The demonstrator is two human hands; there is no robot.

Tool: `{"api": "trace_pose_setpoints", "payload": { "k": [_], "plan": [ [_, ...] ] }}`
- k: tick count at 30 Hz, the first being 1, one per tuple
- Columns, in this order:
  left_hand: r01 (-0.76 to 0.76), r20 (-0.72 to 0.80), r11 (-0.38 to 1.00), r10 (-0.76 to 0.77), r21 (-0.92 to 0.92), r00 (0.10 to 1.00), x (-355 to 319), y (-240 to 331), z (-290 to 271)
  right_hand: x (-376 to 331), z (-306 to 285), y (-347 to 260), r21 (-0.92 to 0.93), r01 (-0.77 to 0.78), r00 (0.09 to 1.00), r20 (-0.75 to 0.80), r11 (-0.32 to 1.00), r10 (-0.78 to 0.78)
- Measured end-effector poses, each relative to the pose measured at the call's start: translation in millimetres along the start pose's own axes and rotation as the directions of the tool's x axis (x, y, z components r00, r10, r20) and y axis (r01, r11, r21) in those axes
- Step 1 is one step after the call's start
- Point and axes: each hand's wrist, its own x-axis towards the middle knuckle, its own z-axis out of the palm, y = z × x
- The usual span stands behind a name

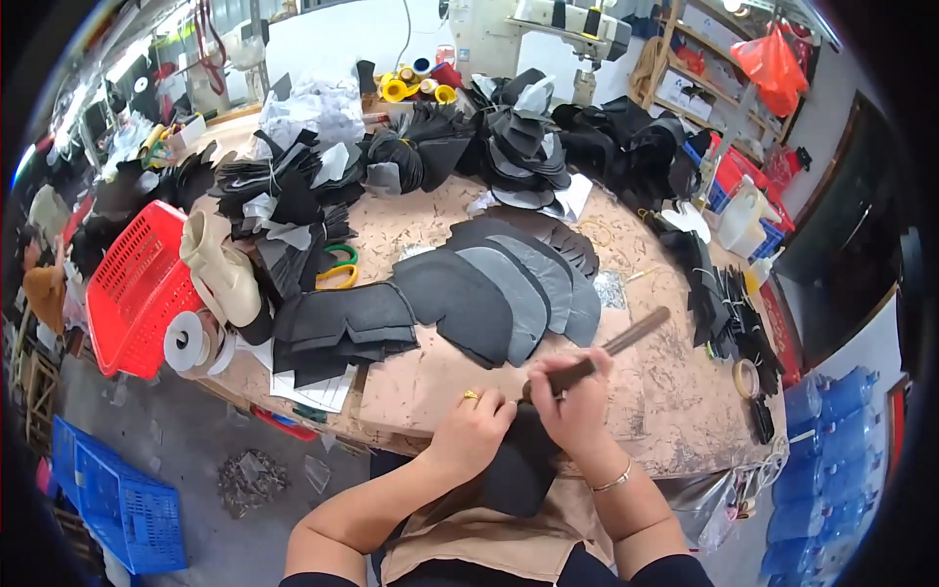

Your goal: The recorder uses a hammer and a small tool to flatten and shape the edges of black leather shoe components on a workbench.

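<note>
At the table's near edge my left hand (473, 430), with a gold ring on it, has its fingers closed on the upper edge of a black shoe-upper piece (523, 470). The piece hangs over the edge onto my lap. My right hand (575, 403) is wrapped round a wooden-handled tool (638, 331). Its brown handle points up and right; its dark thick end is low over the black piece, and the fingers partly hide it. Just beyond my hands, black and grey cut pieces (460, 298) lie fanned out in overlapping rows.
Folded black pieces (342, 328), yellow-handled scissors (337, 278) and a cream boot (217, 269) are to the left, by a red basket (147, 284). Bundled black pieces (518, 157) line the back. A tape roll (745, 378) sits at the right edge, near blue water bottles (827, 460).
</note>
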Motion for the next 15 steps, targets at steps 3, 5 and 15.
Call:
{"api": "trace_pose_setpoints", "payload": {
  "k": [3, 5, 15],
  "plan": [
    [-0.026, -0.051, 0.998, 0.029, 0.06, 0.998, 2, -1, 0, 3, -7, -13, -0.159, 0.028, 1.0, 0.008, 0.987, -0.027],
    [-0.006, -0.084, 1.0, 0.004, -0.022, 0.996, 1, -1, 4, -5, 5, -1, -0.079, 0.034, 0.999, 0.036, 0.996, -0.031],
    [-0.047, -0.03, 0.995, 0.05, 0.086, 0.998, -4, 2, -12, 1, 2, 0, 0.013, 0.021, 1.0, 0.012, 1.0, -0.021]
  ]
}}
